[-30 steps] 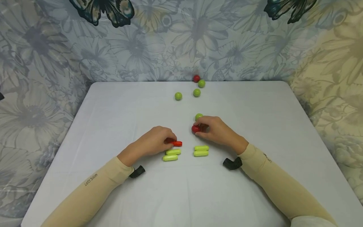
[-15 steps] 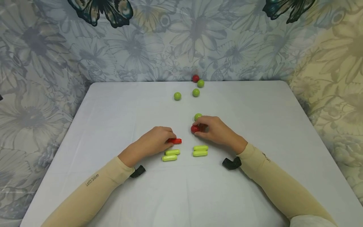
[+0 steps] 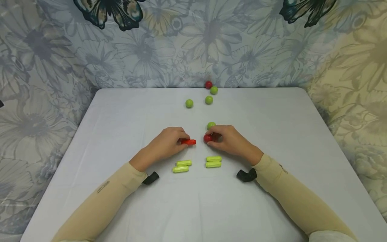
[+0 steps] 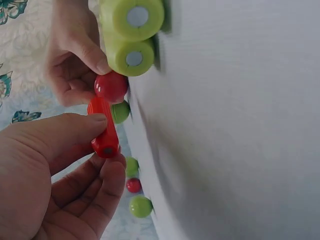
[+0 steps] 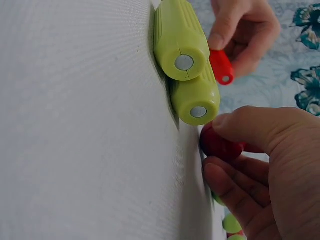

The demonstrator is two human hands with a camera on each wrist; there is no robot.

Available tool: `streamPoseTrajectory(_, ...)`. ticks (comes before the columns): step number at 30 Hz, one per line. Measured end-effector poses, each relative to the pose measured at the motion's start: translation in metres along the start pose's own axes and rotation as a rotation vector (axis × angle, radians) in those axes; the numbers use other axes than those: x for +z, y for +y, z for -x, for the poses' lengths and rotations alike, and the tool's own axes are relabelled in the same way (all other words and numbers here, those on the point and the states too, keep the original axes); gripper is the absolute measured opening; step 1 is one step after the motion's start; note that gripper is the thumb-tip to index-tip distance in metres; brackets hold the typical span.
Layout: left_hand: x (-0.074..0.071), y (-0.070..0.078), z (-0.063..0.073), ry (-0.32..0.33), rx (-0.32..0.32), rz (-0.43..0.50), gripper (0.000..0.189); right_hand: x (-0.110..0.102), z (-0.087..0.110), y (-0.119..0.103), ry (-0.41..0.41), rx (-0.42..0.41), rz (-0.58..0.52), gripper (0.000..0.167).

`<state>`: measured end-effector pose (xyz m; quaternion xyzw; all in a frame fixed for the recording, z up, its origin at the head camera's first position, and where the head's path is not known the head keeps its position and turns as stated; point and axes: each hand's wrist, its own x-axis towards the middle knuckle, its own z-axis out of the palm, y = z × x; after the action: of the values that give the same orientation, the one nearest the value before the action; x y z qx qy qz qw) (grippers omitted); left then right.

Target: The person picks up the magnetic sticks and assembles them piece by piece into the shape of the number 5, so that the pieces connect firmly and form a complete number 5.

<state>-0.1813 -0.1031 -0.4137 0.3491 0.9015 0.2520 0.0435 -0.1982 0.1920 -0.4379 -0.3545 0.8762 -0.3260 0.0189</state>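
Observation:
My left hand pinches a red magnetic rod between thumb and fingers. Its near end shows a grey disc in the left wrist view, where the red rod appears lifted off the table. The right hand holds a red ball by thumb and fingertips, just right of the rod's free end; a small gap separates them in the head view. Directly behind that ball is a green ball, partly covered by the right fingers. Nearer me lie two pairs of yellow-green rods, the left pair and the right pair.
Toward the back of the white table sit a lone green ball, another green ball, and a green ball beside a red ball at the far edge. A flowered cloth hangs behind.
My left hand has lifted the red rod away from the left pair of yellow-green rods and carried it forward, level with the red ball. The right hand has stayed in place.

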Motion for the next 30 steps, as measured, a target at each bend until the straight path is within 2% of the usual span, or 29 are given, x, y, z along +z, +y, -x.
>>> streamPoseTrajectory(8,0.001,-0.005,-0.013,0.004,-0.007,0.021,0.018,0.0,-0.001,-0.002,-0.014,-0.007,0.012,0.027)
streamPoseTrajectory(15,0.003,-0.008,-0.024,-0.017,-0.026,0.045,0.019,-0.001,-0.001,-0.001,-0.005,-0.032,0.007,0.025)
streamPoseTrajectory(23,0.006,-0.009,-0.028,-0.048,-0.045,0.063,0.022,0.001,-0.002,0.003,-0.003,-0.05,-0.007,0.025)
streamPoseTrajectory(30,0.007,-0.011,-0.032,-0.053,-0.024,0.091,0.022,0.001,-0.002,0.004,0.008,-0.052,0.007,0.025)
